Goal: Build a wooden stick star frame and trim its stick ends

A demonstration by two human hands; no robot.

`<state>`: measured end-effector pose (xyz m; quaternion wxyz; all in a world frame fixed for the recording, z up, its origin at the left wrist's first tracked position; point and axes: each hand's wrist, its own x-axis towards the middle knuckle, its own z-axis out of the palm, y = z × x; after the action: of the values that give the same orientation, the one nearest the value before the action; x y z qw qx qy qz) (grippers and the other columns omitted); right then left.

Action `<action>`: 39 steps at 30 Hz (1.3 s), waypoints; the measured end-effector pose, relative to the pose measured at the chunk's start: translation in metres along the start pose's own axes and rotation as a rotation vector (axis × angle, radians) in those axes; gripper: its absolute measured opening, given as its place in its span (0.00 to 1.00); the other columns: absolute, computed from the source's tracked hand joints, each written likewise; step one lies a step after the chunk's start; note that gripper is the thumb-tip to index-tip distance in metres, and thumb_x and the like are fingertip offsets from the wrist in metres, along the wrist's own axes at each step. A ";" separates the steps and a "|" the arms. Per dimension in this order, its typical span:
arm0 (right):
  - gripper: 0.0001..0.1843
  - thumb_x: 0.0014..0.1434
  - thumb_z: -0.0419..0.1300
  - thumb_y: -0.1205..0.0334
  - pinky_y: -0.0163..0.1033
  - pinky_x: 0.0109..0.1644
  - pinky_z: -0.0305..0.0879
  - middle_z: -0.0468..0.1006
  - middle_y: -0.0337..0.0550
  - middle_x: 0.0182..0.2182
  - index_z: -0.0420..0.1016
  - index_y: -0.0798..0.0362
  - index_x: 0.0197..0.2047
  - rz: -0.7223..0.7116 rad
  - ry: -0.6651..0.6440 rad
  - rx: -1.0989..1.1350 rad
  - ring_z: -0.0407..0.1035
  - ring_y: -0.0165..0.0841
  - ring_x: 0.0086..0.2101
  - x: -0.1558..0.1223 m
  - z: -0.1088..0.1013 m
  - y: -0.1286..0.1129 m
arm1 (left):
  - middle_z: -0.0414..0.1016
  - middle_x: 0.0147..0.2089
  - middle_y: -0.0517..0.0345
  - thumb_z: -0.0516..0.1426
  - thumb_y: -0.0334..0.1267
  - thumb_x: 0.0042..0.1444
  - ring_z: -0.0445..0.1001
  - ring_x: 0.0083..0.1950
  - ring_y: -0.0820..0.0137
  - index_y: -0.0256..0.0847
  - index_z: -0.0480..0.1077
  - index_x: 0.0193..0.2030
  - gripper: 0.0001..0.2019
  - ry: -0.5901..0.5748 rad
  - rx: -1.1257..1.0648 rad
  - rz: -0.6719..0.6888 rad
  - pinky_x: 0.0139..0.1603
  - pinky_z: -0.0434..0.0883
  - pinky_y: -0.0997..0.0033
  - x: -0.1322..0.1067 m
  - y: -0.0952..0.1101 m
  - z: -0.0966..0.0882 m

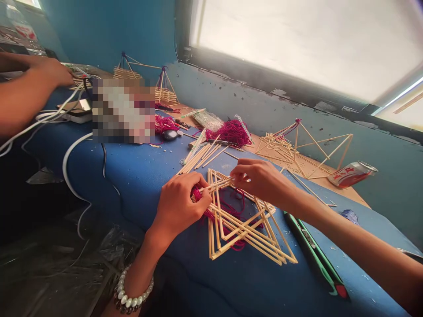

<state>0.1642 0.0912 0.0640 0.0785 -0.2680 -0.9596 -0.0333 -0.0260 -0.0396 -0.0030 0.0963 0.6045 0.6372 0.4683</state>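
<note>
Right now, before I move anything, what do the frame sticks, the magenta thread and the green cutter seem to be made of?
The frame sticks look like bare bamboo or light wood: pale, matte, unpainted. The magenta thread looks like soft fibre yarn, given its limp loops; the exact fibre is unclear. The green cutter looks like smooth moulded plastic, with a slight sheen.

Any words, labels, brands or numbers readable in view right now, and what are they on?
No text can be quoted: the red-and-white aluminium drink can lying on its side has red characters too blurred to read, and the green-and-black utility knife shows no legible marking.
</note>
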 end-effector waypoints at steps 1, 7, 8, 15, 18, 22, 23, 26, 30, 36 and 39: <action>0.08 0.64 0.61 0.70 0.36 0.38 0.64 0.80 0.41 0.34 0.83 0.53 0.38 -0.007 -0.002 0.048 0.71 0.28 0.30 0.000 -0.001 0.006 | 0.81 0.37 0.64 0.56 0.37 0.58 0.76 0.41 0.66 0.45 0.71 0.33 0.05 -0.001 -0.001 -0.001 0.46 0.65 0.65 0.000 0.000 0.000; 0.10 0.64 0.60 0.69 0.34 0.37 0.67 0.81 0.41 0.34 0.84 0.53 0.41 -0.024 0.031 0.230 0.74 0.28 0.32 -0.001 -0.007 0.016 | 0.80 0.36 0.64 0.55 0.38 0.59 0.76 0.41 0.65 0.45 0.71 0.32 0.05 0.015 0.005 0.013 0.46 0.65 0.65 0.000 -0.001 0.001; 0.09 0.64 0.60 0.68 0.35 0.37 0.67 0.81 0.42 0.34 0.84 0.53 0.41 -0.031 0.042 0.242 0.74 0.28 0.32 -0.001 -0.008 0.012 | 0.80 0.36 0.64 0.55 0.38 0.58 0.76 0.40 0.65 0.45 0.71 0.32 0.05 0.021 0.012 0.013 0.46 0.64 0.65 0.000 -0.001 0.001; 0.11 0.64 0.60 0.69 0.37 0.42 0.65 0.80 0.42 0.38 0.84 0.53 0.44 -0.238 -0.109 0.392 0.70 0.28 0.35 0.022 -0.017 -0.026 | 0.79 0.34 0.62 0.56 0.39 0.59 0.75 0.39 0.64 0.44 0.69 0.31 0.06 0.055 0.030 0.009 0.44 0.63 0.64 -0.001 -0.001 0.002; 0.09 0.64 0.61 0.67 0.35 0.40 0.65 0.81 0.42 0.38 0.84 0.55 0.41 -0.304 -0.270 0.467 0.69 0.26 0.33 0.037 -0.022 -0.025 | 0.80 0.35 0.62 0.57 0.38 0.59 0.76 0.40 0.64 0.44 0.70 0.31 0.05 0.062 0.028 0.006 0.44 0.63 0.65 -0.001 0.000 0.002; 0.11 0.65 0.61 0.60 0.34 0.38 0.67 0.82 0.42 0.35 0.84 0.57 0.43 -0.330 -0.496 0.551 0.70 0.26 0.32 0.058 -0.030 -0.013 | 0.79 0.34 0.63 0.58 0.37 0.59 0.76 0.40 0.65 0.44 0.70 0.31 0.05 0.072 0.036 -0.012 0.43 0.63 0.66 -0.001 0.002 0.002; 0.13 0.65 0.61 0.58 0.34 0.37 0.67 0.83 0.42 0.34 0.84 0.57 0.44 -0.331 -0.557 0.569 0.71 0.26 0.31 0.063 -0.031 -0.011 | 0.79 0.34 0.63 0.59 0.37 0.59 0.76 0.40 0.66 0.44 0.70 0.31 0.06 0.072 0.039 -0.016 0.43 0.63 0.66 -0.001 0.002 0.002; 0.19 0.64 0.62 0.52 0.36 0.34 0.70 0.83 0.45 0.34 0.83 0.60 0.45 -0.310 -0.730 0.608 0.73 0.29 0.31 0.078 -0.032 -0.006 | 0.79 0.34 0.64 0.59 0.37 0.60 0.76 0.39 0.67 0.44 0.71 0.30 0.07 0.072 0.046 -0.024 0.41 0.63 0.67 -0.002 0.003 0.002; 0.21 0.59 0.67 0.48 0.36 0.34 0.71 0.82 0.44 0.32 0.84 0.60 0.42 -0.252 -0.872 0.600 0.73 0.30 0.31 0.093 -0.033 -0.008 | 0.79 0.33 0.64 0.60 0.37 0.60 0.76 0.39 0.68 0.44 0.71 0.30 0.07 0.072 0.049 -0.027 0.41 0.63 0.67 -0.002 0.004 0.001; 0.15 0.58 0.69 0.51 0.39 0.38 0.73 0.80 0.43 0.29 0.82 0.57 0.34 -0.192 -0.923 0.558 0.73 0.32 0.31 0.098 -0.037 -0.017 | 0.80 0.34 0.64 0.61 0.38 0.60 0.75 0.37 0.68 0.44 0.72 0.30 0.07 0.056 0.055 -0.045 0.41 0.64 0.68 -0.002 0.005 0.001; 0.11 0.59 0.66 0.56 0.38 0.38 0.72 0.81 0.42 0.29 0.82 0.56 0.35 -0.190 -0.835 0.528 0.75 0.32 0.32 0.089 -0.036 -0.021 | 0.80 0.34 0.63 0.62 0.39 0.60 0.76 0.37 0.67 0.44 0.73 0.30 0.08 0.049 0.067 -0.053 0.40 0.65 0.68 -0.003 0.005 0.000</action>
<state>0.0832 0.1149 0.1141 -0.2505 -0.1408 -0.9050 0.3138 -0.0223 -0.0430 -0.0008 0.0727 0.5785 0.6704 0.4589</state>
